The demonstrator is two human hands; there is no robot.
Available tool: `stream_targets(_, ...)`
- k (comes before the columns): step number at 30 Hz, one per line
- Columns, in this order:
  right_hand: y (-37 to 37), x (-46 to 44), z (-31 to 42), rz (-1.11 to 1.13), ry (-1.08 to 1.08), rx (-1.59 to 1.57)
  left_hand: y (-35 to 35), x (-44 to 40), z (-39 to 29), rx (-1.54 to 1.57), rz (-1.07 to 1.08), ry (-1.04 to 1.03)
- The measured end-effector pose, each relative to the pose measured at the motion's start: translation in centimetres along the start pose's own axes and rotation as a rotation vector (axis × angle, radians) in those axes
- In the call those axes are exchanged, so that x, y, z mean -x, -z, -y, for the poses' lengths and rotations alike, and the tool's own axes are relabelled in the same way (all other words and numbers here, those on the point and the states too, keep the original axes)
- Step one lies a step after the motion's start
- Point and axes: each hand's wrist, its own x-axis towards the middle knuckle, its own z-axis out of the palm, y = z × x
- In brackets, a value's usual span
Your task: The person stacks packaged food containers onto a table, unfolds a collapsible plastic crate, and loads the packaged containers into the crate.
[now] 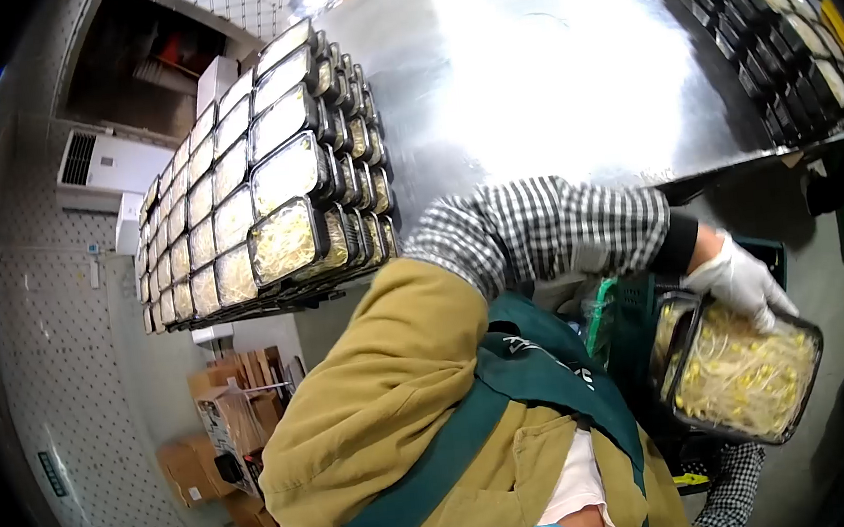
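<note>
My left hand [742, 281], in a white glove, reaches across to the right side of the view with its fingers closed over the rim of a tray of bean sprouts [748, 370]. The tray is black and tilted, with pale sprouts and yellow heads facing me. Close behind it, on its left side, is another sprout tray [671, 332], partly hidden. My right forearm shows only as a checked sleeve [733, 487] below the trays. The right hand itself is hidden, and I cannot see whether it supports the tray.
Stacked sprout trays [285, 240] stand at the left end of the steel table [406, 84]. More stacks [790, 51] line its far right. A dark green crate [636, 295] is beside the held trays. Cardboard boxes [194, 469] lie at lower left.
</note>
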Motion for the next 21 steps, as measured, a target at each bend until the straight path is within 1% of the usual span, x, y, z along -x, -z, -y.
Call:
stream_targets(1, 0.0, -1.5, 1.9, -0.016, 0.021, 0.007, 2.3, 1.5, -1.0, 0.004, 0.005, 0.011)
stream_targets(3, -0.9, -5.1, 6.7, -0.037, 0.116, -0.009, 7.1, 6.8, -3.0, -0.186, -0.099, -0.080)
stream_targets(5, -3.4, -9.3, 12.8, -0.034, 0.256, -0.045, 11.9, 11.9, -4.2, -0.519, -0.231, -0.180)
stream_targets(7, -7.2, -13.1, 20.9, -0.005, 0.440, -0.083, 15.7, 18.5, -6.0, -0.520, -0.317, -0.065)
stream_targets(8, -9.5, -14.7, 25.1, 0.016, 0.572, -0.066, 17.8, 21.6, -6.1, -0.672, -0.416, -0.040)
stream_targets(11, -19.4, -18.5, 39.4, 0.025, 1.110, 0.097, 24.7, 30.1, -4.9, -1.210, -0.710, 0.008)
stream_targets(12, -23.2, -19.2, 44.8, 0.042, 1.239, 0.099, 26.7, 32.9, -3.9, -1.291, -0.807, 0.045)
stream_targets(13, -26.4, -19.5, 49.9, 0.096, 1.283, 0.012, 28.4, 35.7, -3.0, -1.372, -0.906, 0.083)
stream_targets(14, -27.4, -18.1, 55.6, 0.283, 1.104, -0.278, 29.7, 38.5, -2.2, -1.377, -0.968, 0.114)
stream_targets(15, -28.3, -16.6, 61.5, 0.453, 0.891, -0.660, 30.8, 41.2, -1.8, -1.383, -1.029, 0.148)
stream_targets(16, -29.0, -15.0, 67.4, 0.534, 0.683, -1.003, 30.4, 43.5, -2.2, -1.461, -1.123, 0.343)
stream_targets(17, -32.5, -15.9, 70.4, 0.536, 0.661, -1.066, 32.7, 45.5, 0.7, -1.774, -1.276, 0.329)
stream_targets(19, -39.3, -17.8, 76.7, 0.589, 0.590, -0.978, 34.7, 50.1, 2.6, -1.804, -1.411, 0.505)
stream_targets(21, -43.8, -18.2, 81.6, 0.507, 0.580, -0.871, 38.8, 55.4, 6.9, -1.901, -1.646, 0.411)
